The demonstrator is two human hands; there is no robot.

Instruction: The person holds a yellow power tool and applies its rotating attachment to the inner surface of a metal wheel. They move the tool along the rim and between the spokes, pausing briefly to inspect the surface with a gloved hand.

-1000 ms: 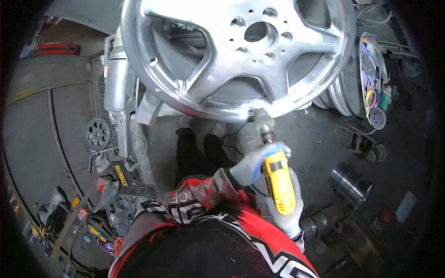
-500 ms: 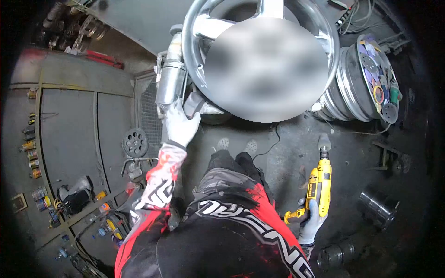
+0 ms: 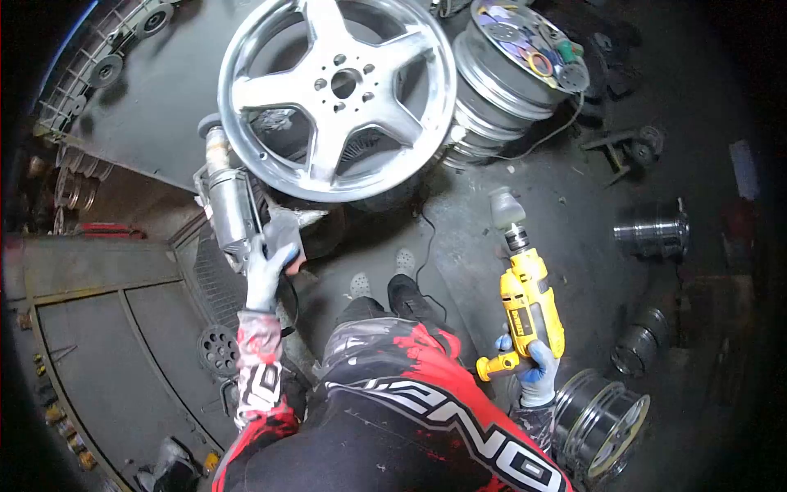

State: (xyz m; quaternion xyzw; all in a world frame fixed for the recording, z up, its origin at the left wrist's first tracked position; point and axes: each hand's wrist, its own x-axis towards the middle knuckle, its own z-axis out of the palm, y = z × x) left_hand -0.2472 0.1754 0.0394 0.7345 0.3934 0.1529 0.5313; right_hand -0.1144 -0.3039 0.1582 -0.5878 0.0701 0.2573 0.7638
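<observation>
My right hand (image 3: 538, 375), in a grey and blue glove, is wrapped round the handle of a yellow power drill (image 3: 529, 307). A pale grey cone-shaped bit (image 3: 506, 207) sits in the drill's chuck, pointing away from me. My left hand (image 3: 264, 277), in a whitish glove, has a greyish, reddish-edged sheet of sandpaper (image 3: 287, 234) between thumb and fingers. Those fingers are right at the lower end of a silver grinder (image 3: 231, 209) with a round disc at its top. Beside the grinder, a bare five-spoke alloy wheel (image 3: 328, 135) lies face up on a support.
Stacked rims (image 3: 492, 86) at the upper right bear a tray of tools and discs (image 3: 504, 29). More rims (image 3: 602, 422) stand low on the right, near a shiny metal drum (image 3: 652, 230). A cable (image 3: 422, 254) runs along the floor by my feet.
The view has swung right, so the wheel and grinder appear further left. The blur over the wheel is gone. My right hand still holds the drill; my left stays by the grinder.
</observation>
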